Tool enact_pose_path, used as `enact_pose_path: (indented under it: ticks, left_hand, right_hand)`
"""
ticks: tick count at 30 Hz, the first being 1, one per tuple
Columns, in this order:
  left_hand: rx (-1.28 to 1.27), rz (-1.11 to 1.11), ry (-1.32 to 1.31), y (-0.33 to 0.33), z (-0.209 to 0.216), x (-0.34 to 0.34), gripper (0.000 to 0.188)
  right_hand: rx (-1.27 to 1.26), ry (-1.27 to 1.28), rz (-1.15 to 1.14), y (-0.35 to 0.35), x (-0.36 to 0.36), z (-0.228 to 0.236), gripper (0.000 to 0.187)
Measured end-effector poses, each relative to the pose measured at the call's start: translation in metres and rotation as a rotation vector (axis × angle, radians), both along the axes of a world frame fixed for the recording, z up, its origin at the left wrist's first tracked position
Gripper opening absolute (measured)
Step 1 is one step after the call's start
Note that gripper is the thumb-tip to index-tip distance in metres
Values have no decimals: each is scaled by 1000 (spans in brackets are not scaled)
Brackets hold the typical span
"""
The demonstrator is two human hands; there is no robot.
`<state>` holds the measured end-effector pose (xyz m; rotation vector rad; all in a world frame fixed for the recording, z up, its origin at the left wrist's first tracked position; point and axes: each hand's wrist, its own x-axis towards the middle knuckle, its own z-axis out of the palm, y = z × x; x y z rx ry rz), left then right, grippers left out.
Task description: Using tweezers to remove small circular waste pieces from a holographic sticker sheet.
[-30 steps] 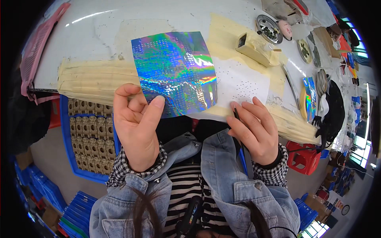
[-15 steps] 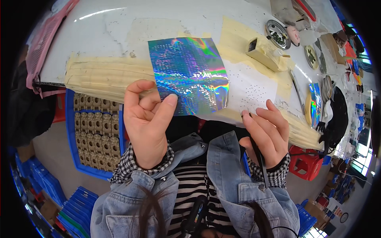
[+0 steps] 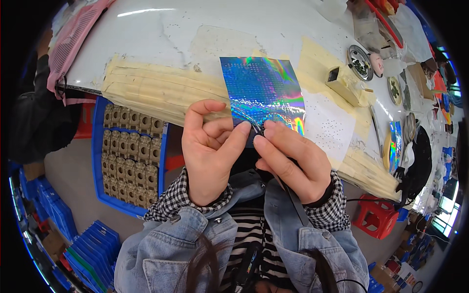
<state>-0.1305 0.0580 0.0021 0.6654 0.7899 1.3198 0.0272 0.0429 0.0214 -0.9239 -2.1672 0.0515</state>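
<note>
Head view — right hand (image 3: 302, 168) tight around dark tweezers (image 3: 293, 201)

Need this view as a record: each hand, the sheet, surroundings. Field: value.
Left hand: pinches sheet near its lower edge
Right hand: holds slim dark tool
Tool tip: at sheet's lower part; contact unclear
Sheet: iridescent, rows of small marks
Right of sheet: white paper, dark specks
Lower left: blue crate, tan parts in rows
</note>
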Motion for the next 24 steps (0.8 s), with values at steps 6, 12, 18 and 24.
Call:
enact_pose_path:
  ticks: [6,12,18,24]
  left_hand:
    - [25,-11,-8,0,-3,-1,40]
    - [21,-14,-10,1,-1,-1,40]
    - [20,-11,7,1,-1,-1,40]
    - [7,-1,11,0,0,0,41]
  right_hand:
    - [7,-22,14,1,0,-1,36]
    - [-14,1,13,-1,0,1,36]
    - [-13,-16,1,1,-1,2,38]
    - [-42,-24,-16,-1,-1,4,40]
